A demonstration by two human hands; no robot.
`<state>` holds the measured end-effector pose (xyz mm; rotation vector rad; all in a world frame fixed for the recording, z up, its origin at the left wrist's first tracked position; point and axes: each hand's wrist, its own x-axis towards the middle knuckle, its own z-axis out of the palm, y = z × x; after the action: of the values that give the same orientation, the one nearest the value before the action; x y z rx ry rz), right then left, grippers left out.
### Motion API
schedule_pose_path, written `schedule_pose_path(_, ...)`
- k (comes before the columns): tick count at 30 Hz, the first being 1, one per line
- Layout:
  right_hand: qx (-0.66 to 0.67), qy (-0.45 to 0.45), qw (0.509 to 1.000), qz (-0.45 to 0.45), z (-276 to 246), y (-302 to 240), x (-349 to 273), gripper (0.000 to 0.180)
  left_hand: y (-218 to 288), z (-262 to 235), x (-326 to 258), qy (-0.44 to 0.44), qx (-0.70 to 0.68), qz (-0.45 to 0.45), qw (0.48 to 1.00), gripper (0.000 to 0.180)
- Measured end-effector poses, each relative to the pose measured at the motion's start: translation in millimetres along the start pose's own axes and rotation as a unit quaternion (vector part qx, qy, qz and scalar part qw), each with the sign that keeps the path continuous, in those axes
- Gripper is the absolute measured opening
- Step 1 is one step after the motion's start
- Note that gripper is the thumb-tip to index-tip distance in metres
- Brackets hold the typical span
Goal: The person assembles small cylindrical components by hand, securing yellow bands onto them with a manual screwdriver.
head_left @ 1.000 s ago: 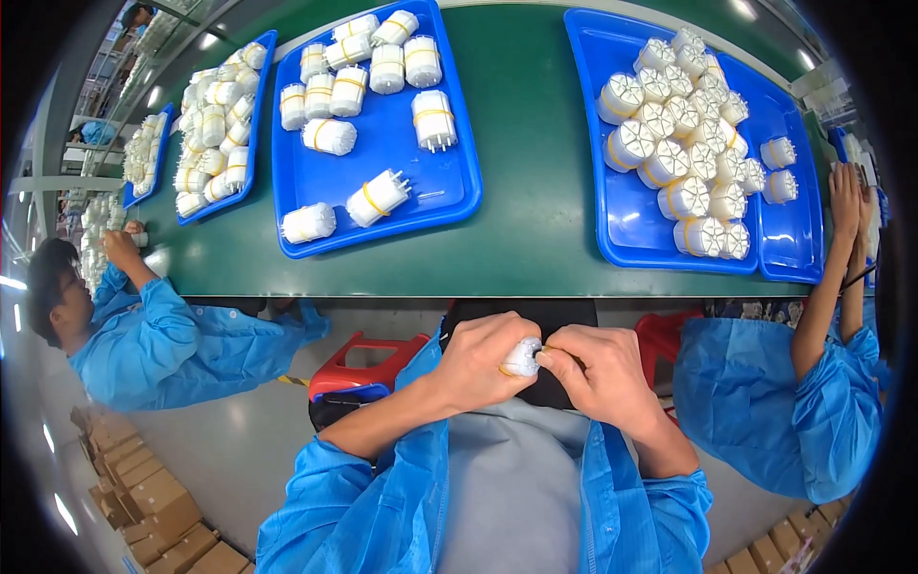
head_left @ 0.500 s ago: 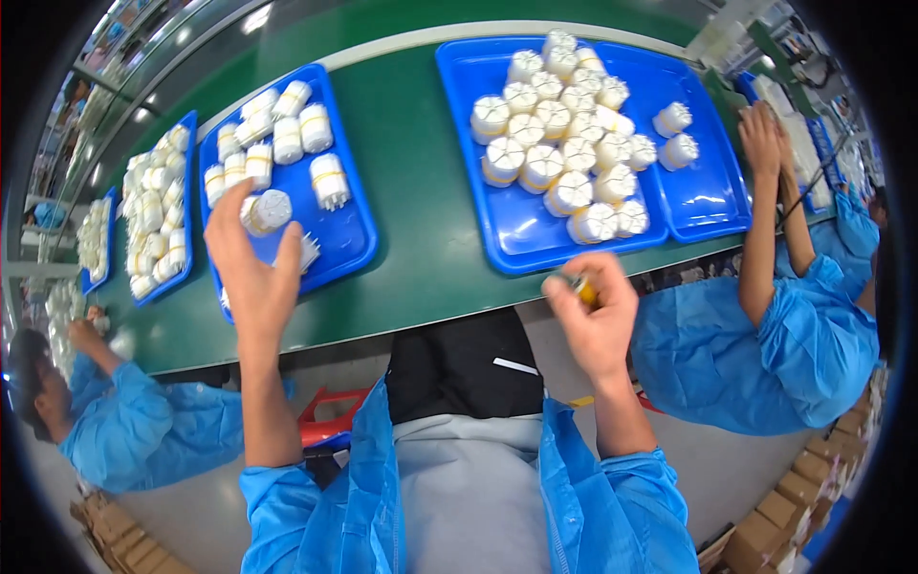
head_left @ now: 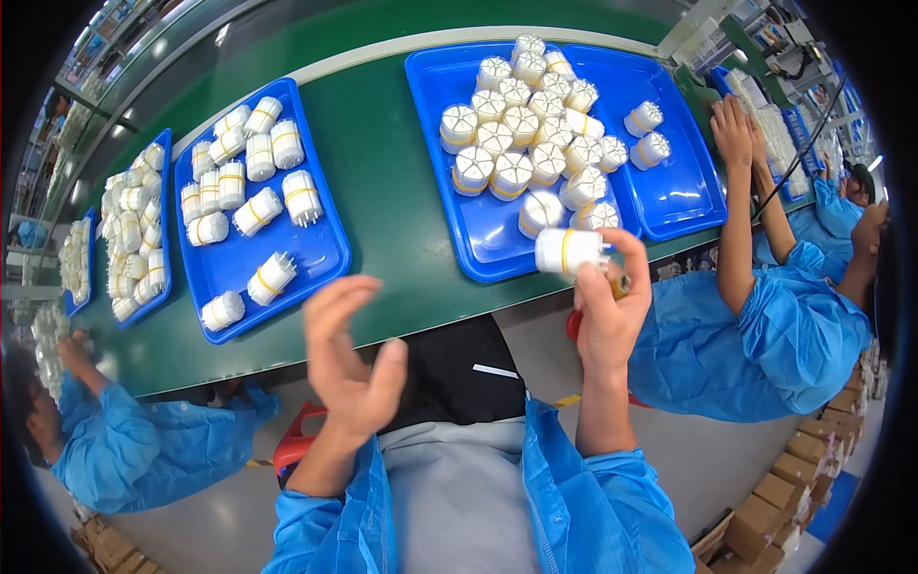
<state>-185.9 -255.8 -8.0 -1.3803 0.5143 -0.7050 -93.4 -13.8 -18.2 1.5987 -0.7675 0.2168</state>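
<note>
My right hand (head_left: 612, 306) grips a white cylindrical part with a yellow band (head_left: 570, 251), held over the near edge of a blue tray (head_left: 483, 251) full of several upright white round parts (head_left: 521, 153). A small yellowish item shows between the fingers of that hand. My left hand (head_left: 352, 359) hovers open and empty above the near edge of the green conveyor belt (head_left: 382, 191), just right of another blue tray (head_left: 320, 263) where several white banded parts (head_left: 273, 275) lie on their sides.
A person in blue at the right reaches both hands (head_left: 738, 129) onto a third blue tray (head_left: 674, 187). Another person in blue (head_left: 124, 450) sits at the lower left. More blue trays of parts (head_left: 134, 230) line the far left. Cardboard boxes (head_left: 794, 478) stand at the lower right.
My left hand has drawn back from the left tray toward me, empty. My right hand has picked up a white banded part from the right tray's near edge.
</note>
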Motion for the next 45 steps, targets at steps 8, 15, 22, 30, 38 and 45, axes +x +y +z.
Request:
schedule_pose_path(8, 0.317, -0.113, 0.912, 0.233, 56.5, 2.7, -61.0, 0.049, 14.3, 56.3, -15.5, -0.067, -0.402, -0.248, 0.879, 0.062)
schedule_pose_path(15, 0.173, -0.198, 0.947, 0.184, 38.4, 17.5, -57.7, 0.037, 13.9, 40.1, -20.8, -0.024, -0.445, -0.296, 0.845, 0.058)
schedule_pose_path(22, 0.266, -0.194, 0.942, 0.066, 37.5, 11.0, -47.3, 0.048, 20.5, 29.8, -23.1, -0.048, -0.529, -0.395, 0.749, 0.060)
schedule_pose_path(30, 0.400, -0.252, 0.880, 0.047, 42.3, 7.4, -37.7, 0.056, 20.4, 21.9, -32.5, -0.080, -0.585, -0.415, 0.692, 0.055)
schedule_pose_path(38, 0.395, -0.251, 0.882, 0.058, 40.9, 15.2, -40.1, 0.055, 12.6, 18.1, -36.2, -0.079, -0.638, -0.416, 0.642, 0.063)
schedule_pose_path(45, 0.391, -0.244, 0.885, 0.073, 39.8, 16.7, -42.1, 0.054, 12.7, 21.9, -38.4, -0.077, -0.679, -0.398, 0.612, 0.064)
